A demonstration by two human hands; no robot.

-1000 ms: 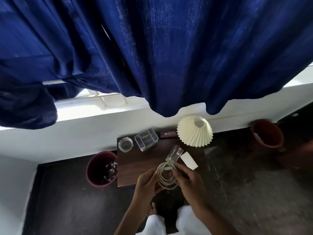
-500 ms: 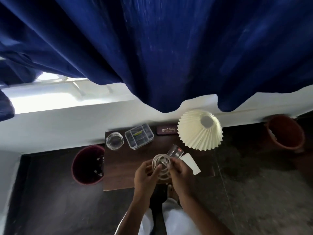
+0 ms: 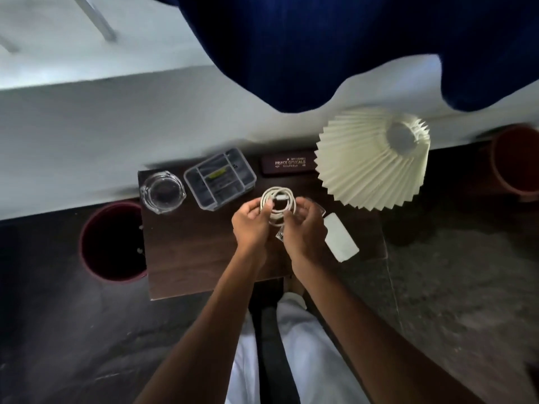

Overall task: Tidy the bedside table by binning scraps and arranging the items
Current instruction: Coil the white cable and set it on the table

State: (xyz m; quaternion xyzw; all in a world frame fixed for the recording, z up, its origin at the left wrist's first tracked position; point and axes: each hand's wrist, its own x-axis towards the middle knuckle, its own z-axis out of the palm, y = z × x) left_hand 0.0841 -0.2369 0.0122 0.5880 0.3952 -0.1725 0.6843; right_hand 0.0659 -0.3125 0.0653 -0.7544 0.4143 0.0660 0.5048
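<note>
Above the middle of the dark wooden bedside table (image 3: 192, 258), both hands hold a coiled white cable (image 3: 278, 203). My left hand (image 3: 252, 225) grips the coil's left side and my right hand (image 3: 303, 228) grips its right side. A clear drinking glass (image 3: 319, 209) lies mostly hidden behind my right hand. On the table also sit a glass ashtray (image 3: 162, 191), a clear compartment box (image 3: 220, 178), a dark glasses case (image 3: 288, 164) and a white card (image 3: 340, 241).
A pleated cream lampshade (image 3: 370, 158) stands at the table's back right. A dark red bin (image 3: 112, 242) with a few scraps sits on the floor left of the table. An orange pot (image 3: 514, 161) stands far right. A blue curtain (image 3: 350, 45) hangs overhead.
The view has closed in on the table and tilted down. Both hands moved the cable coil away from me, from the table's front edge to over its middle.
</note>
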